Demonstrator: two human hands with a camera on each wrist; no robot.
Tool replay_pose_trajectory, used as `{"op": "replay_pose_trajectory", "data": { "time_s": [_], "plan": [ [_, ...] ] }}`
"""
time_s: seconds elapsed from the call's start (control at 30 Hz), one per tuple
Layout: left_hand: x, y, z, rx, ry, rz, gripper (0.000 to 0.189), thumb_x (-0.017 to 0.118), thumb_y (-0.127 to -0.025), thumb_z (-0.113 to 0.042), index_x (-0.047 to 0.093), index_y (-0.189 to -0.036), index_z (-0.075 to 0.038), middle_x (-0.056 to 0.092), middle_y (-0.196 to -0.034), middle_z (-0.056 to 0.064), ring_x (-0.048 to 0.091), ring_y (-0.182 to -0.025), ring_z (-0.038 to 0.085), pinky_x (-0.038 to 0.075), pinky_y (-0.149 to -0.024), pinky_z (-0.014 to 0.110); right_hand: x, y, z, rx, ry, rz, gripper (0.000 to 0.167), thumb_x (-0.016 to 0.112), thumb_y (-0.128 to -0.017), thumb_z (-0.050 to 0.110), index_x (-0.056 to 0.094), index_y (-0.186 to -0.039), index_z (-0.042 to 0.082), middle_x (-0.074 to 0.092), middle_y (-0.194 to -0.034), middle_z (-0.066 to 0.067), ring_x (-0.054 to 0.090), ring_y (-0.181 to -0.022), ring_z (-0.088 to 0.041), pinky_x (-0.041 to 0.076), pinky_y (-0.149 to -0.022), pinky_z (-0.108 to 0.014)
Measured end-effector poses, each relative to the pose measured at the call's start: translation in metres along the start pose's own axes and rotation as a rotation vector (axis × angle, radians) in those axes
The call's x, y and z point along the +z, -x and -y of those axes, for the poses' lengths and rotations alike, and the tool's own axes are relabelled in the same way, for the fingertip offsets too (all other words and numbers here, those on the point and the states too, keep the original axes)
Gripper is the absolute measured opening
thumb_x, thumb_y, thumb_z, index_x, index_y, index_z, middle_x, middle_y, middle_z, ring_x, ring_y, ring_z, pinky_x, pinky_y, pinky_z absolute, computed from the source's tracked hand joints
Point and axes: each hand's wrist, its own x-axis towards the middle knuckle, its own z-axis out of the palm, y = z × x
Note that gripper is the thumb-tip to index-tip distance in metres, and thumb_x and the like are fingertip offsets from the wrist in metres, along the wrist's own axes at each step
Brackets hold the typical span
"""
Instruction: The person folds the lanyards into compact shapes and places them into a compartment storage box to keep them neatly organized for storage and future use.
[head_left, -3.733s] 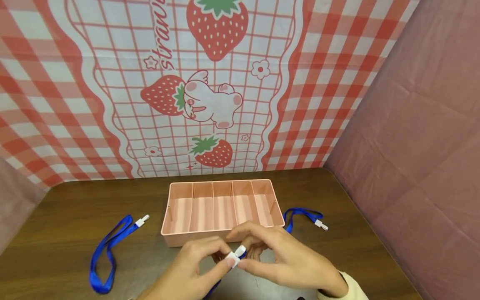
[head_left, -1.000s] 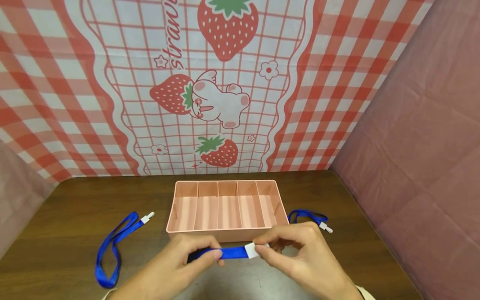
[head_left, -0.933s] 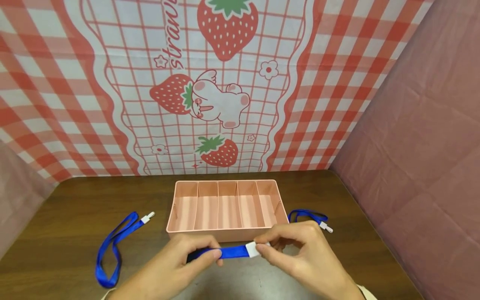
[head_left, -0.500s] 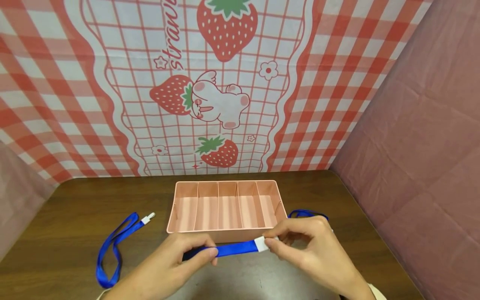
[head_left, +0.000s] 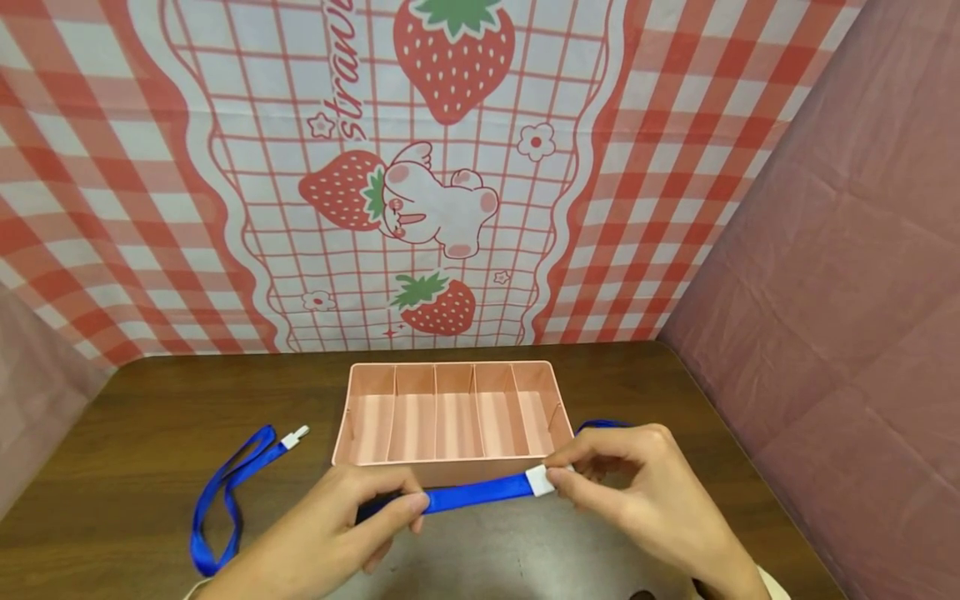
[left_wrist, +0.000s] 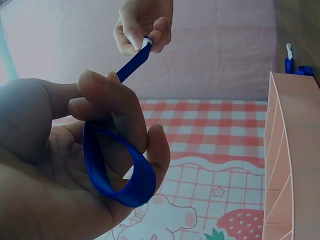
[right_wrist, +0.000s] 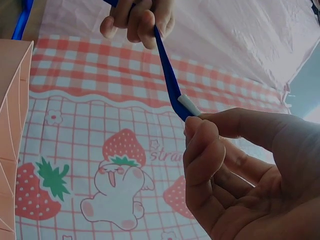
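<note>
A blue lanyard (head_left: pixel 480 493) with a white plastic clip (head_left: pixel 539 480) is stretched between my two hands, in front of the organizer box. My left hand (head_left: pixel 348 518) pinches the strap between thumb and fingers; in the left wrist view the rest of the strap loops (left_wrist: pixel 142 187) below those fingers. At the other end my right hand (head_left: pixel 637 492) pinches the white clip between thumb and index finger, covering most of its hook end. The strap runs taut and slants slightly up toward the right.
A pink box (head_left: pixel 450 417) with several compartments stands behind the hands on the dark wooden table (head_left: pixel 187 383). A second blue lanyard (head_left: pixel 225 492) with a white clip lies at the left. Another blue lanyard (head_left: pixel 600 423) is partly hidden behind my right hand.
Earlier both hands were together at the white clip. They have since moved apart, my left hand onto the strap, and over the last second the right hand drew the clip further right and away.
</note>
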Motion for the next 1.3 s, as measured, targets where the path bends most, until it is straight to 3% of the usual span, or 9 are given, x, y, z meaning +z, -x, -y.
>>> {"op": "replay_pose_trajectory", "data": {
  "time_s": [0.37, 0.57, 0.83, 1.3],
  "plan": [
    [-0.006, 0.001, 0.001, 0.063, -0.063, -0.032, 0.02, 0.054, -0.103, -0.011, 0.064, -0.09, -0.022, 0.049, -0.057, -0.01, 0.046, -0.051, -0.006, 0.042, -0.046, 0.019, -0.01, -0.001, -0.004, 0.054, 0.038, -0.012, 0.019, 0.076, -0.085, -0.001, 0.075, -0.09, 0.018, 0.067, -0.071, 0.005, 0.061, -0.059, -0.008, 0.051, -0.049, -0.025],
    [-0.008, 0.002, -0.001, 0.056, -0.077, -0.044, 0.02, 0.055, -0.103, -0.011, 0.066, -0.09, -0.023, 0.052, -0.06, -0.011, 0.048, -0.052, -0.005, 0.046, -0.047, 0.021, -0.016, -0.003, -0.004, 0.105, 0.053, -0.004, 0.016, 0.076, -0.087, 0.004, 0.075, -0.089, 0.02, 0.064, -0.066, 0.005, 0.061, -0.053, -0.011, 0.051, -0.048, -0.025],
    [-0.009, 0.003, -0.002, 0.043, -0.081, -0.041, 0.02, 0.055, -0.103, -0.012, 0.066, -0.091, -0.022, 0.051, -0.061, -0.013, 0.048, -0.053, -0.004, 0.048, -0.049, 0.022, -0.02, -0.002, -0.01, 0.078, 0.115, -0.044, 0.019, 0.077, -0.084, 0.001, 0.075, -0.089, 0.019, 0.063, -0.066, 0.006, 0.058, -0.053, -0.008, 0.048, -0.044, -0.023],
    [-0.016, 0.007, -0.003, 0.054, -0.103, -0.035, 0.02, 0.054, -0.103, -0.01, 0.067, -0.093, -0.021, 0.049, -0.06, -0.013, 0.047, -0.054, -0.005, 0.046, -0.047, 0.021, -0.028, -0.003, -0.012, 0.117, 0.149, -0.057, 0.018, 0.077, -0.085, 0.003, 0.075, -0.086, 0.021, 0.065, -0.067, 0.006, 0.059, -0.054, -0.01, 0.047, -0.045, -0.026]
  ]
}}
